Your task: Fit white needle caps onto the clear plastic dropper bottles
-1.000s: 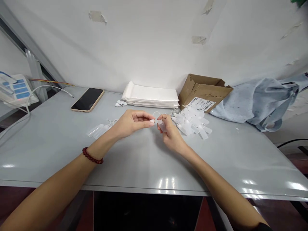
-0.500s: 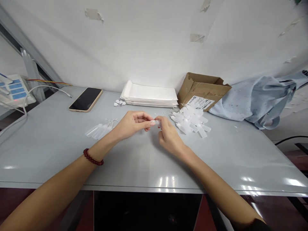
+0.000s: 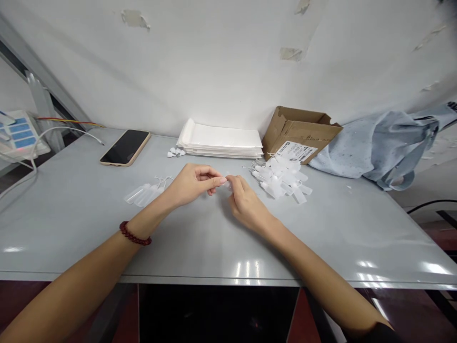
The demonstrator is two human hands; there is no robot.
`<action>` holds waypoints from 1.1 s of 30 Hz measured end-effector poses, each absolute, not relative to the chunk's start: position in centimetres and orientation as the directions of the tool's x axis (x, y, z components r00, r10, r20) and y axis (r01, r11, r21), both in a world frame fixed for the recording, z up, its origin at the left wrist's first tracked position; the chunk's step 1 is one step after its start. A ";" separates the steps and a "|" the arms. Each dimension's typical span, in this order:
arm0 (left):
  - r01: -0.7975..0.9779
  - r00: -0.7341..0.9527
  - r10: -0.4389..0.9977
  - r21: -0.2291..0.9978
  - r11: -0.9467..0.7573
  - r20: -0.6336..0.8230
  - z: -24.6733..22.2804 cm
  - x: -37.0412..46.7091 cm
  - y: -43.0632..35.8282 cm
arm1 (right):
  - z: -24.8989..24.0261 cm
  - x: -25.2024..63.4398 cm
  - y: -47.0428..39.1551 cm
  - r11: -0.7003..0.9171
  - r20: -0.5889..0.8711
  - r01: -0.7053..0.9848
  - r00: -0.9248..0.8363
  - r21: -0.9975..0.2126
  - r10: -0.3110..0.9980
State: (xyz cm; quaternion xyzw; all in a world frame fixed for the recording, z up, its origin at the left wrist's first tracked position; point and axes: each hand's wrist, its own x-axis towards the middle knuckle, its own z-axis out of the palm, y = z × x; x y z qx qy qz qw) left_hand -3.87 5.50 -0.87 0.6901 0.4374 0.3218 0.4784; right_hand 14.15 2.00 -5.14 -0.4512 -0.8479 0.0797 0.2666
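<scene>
My left hand point(image 3: 195, 185), with a dark red bracelet on its wrist, pinches a small translucent white piece point(image 3: 227, 183) between thumb and fingers. Fingertips of my right hand point(image 3: 246, 199) close on the same piece from the other side, partly hiding it. Both hands meet just above the middle of the grey table. Beside my left wrist lie several translucent tags point(image 3: 143, 194) with white strings. A bigger heap of such tags point(image 3: 280, 178) is to the right of my right hand.
A stack of white envelopes point(image 3: 223, 140) is at the back, with small white pieces point(image 3: 176, 152) beside it. An open cardboard box point(image 3: 303, 133) and a light blue cloth bag point(image 3: 360, 147) stand right. A phone point(image 3: 125, 147) and a white cable point(image 3: 35, 147) lie left.
Both hands have shifted very slightly left in the picture, and less of the small translucent piece shows between my fingers. The whole view has also moved a little.
</scene>
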 end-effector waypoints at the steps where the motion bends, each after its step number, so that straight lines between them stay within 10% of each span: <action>1: 0.295 0.411 0.911 0.941 -0.163 0.029 -0.9 -3.9 5.5 | -5.2 14.1 2.0 0.584 0.385 0.722 -0.452 -0.372 0.804; 22: 0.185 0.463 0.875 0.950 -0.251 0.141 -2.1 -3.8 5.9 | -4.0 13.9 1.6 0.465 0.281 0.626 -0.374 -0.626 0.884; 33: 0.136 0.569 0.789 0.920 -0.368 0.231 -2.3 -3.7 5.7 | -2.9 13.9 1.9 -0.098 -0.123 0.097 -0.291 -0.990 0.949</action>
